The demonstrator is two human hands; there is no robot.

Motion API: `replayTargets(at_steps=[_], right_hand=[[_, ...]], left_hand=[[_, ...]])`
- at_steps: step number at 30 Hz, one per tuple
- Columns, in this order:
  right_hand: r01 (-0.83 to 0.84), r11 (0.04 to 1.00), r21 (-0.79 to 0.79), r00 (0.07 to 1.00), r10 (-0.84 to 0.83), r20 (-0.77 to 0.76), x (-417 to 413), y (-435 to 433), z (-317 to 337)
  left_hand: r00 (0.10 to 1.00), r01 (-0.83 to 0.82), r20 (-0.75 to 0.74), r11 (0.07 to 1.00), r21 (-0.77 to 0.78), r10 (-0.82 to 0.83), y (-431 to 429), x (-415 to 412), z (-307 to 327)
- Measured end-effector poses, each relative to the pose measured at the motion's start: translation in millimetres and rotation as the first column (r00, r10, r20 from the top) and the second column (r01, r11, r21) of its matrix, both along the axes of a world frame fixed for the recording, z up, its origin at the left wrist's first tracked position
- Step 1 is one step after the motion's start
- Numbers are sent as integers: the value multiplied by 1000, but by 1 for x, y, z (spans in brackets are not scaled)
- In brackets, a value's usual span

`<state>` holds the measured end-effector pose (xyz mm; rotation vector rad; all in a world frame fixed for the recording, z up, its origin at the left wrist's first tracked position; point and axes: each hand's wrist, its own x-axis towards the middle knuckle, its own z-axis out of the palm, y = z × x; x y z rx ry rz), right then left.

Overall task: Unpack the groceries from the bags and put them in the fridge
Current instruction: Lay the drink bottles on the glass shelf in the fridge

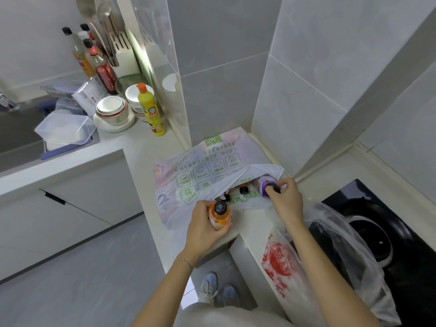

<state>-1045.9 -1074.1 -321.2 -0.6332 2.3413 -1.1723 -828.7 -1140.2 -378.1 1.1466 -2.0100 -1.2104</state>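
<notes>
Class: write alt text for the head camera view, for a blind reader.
A person's left hand grips an orange bottle while the right hand grips a purple bottle in the mouth of a white shopping bag on a kitchen counter.

Both arms are bare along their whole visible length, and the left hand [204,226] and right hand [286,202] are bare too. A thin, pale chain bracelet [188,264] circles the left wrist. At the bottom centre of the frame a light beige garment [224,315] covers the body. Just above it in the picture show the left sneaker [208,287] and right sneaker [231,295], pale blue-grey, the left with white laces.
</notes>
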Motion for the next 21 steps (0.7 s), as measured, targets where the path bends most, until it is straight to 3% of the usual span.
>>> replayTargets(at_steps=[9, 21], right_hand=[[-79, 996, 46, 986, 85, -142, -10, 8, 27], [-345, 937, 52, 934, 348, -77, 27, -7, 13]], left_hand=[[1000, -19, -20, 1000, -20, 19, -2, -4, 3], [1000, -24, 16, 1000, -19, 25, -4, -4, 5]])
